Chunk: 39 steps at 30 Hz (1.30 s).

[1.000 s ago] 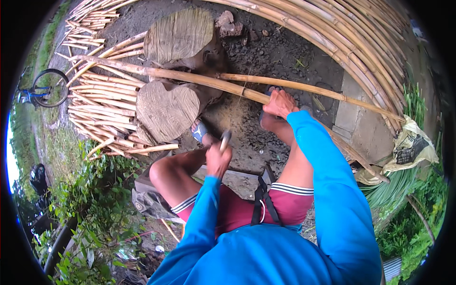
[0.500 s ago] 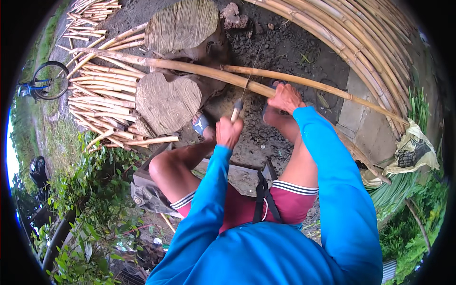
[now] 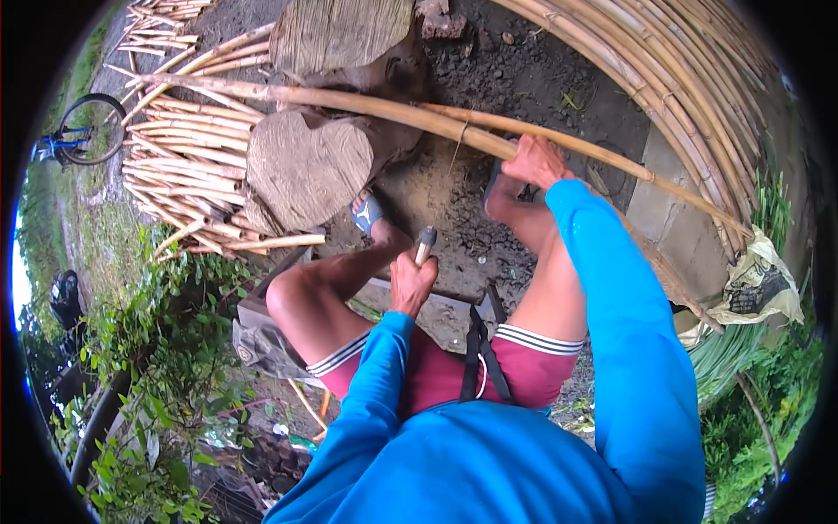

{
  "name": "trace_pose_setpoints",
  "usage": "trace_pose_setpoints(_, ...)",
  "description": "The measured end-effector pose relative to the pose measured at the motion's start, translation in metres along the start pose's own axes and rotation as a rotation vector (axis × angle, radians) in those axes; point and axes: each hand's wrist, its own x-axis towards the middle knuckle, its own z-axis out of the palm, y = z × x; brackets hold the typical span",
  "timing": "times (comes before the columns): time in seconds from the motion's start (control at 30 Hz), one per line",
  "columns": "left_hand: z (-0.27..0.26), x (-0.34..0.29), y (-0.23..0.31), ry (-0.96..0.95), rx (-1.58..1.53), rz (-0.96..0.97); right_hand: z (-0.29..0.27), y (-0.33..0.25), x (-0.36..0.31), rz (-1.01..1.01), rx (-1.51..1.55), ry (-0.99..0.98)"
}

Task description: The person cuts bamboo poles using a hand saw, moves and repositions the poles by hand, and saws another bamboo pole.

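My left hand (image 3: 412,281) is closed around the handle of a knife (image 3: 425,244), a pale grip with a dark collar, held low between my knees. Its blade is hard to make out here. Up and to the right, my right hand (image 3: 536,162) wraps around a long bamboo pole (image 3: 384,108). That pole runs from the far left across the tree stumps and on past my hand, down toward the right. A thin sliver hangs at a node on the pole, left of my right hand. Behind it lies a second, thinner bamboo pole (image 3: 594,151).
Two wooden stumps, a heart-shaped one (image 3: 307,166) and a farther one (image 3: 340,35), stand ahead. Cut bamboo lengths (image 3: 188,166) are piled at the left. Long poles (image 3: 663,79) lie stacked at the right, near a pale sack (image 3: 761,278). A bicycle wheel (image 3: 92,129) shows far left.
My left hand has drawn the knife back toward me, away from the pole. Its thin blade line, seen earlier across the pole, no longer shows. My right hand keeps its grip, slightly higher in view.
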Motion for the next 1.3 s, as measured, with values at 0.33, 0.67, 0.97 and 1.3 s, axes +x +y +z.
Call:
trace_pose_setpoints(0.33, -0.028, 0.009, 0.040, -0.049, 0.048, -0.001, 0.011, -0.002, -0.009, 0.021, 0.011, -0.013)
trace_pose_setpoints(0.67, -0.024, 0.044, 0.085, -0.137, -0.077, 0.007, -0.035, -0.012, -0.042, -0.008, 0.014, -0.001)
trace_pose_setpoints(0.97, -0.007, 0.069, 0.044, -0.159, -0.015, 0.151, -0.027, -0.019, -0.026, 0.053, 0.032, -0.154)
trace_pose_setpoints(1.3, -0.035, 0.029, 0.018, 0.002, 0.166, 0.237, -0.035, -0.039, -0.039, 0.066, 0.034, -0.139)
